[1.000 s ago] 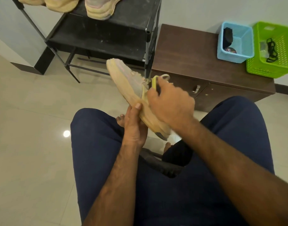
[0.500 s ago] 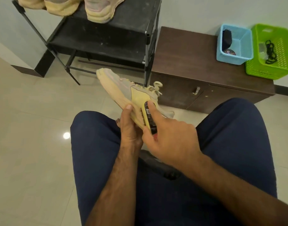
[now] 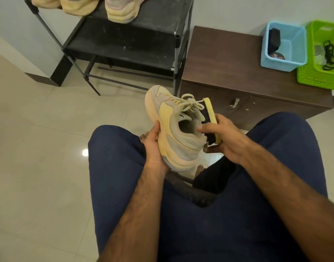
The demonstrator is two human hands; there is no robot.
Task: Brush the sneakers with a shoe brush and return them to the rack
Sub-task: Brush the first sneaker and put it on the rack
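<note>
A pale yellow and beige sneaker is held above my knees, toe pointing away and its opening facing up. My left hand grips its sole from the left side near the heel. My right hand grips a shoe brush with a yellow back and black bristles, pressed against the sneaker's right side by the collar. The black shoe rack stands ahead. Other pale sneakers sit on its top shelf.
A low brown cabinet stands right of the rack, carrying a blue basket and a green basket. Glossy tiled floor lies to the left. My legs in dark blue trousers fill the foreground.
The sneaker has turned from sole-up to opening-up. My right hand moved the brush from the sneaker's left face round to its right side.
</note>
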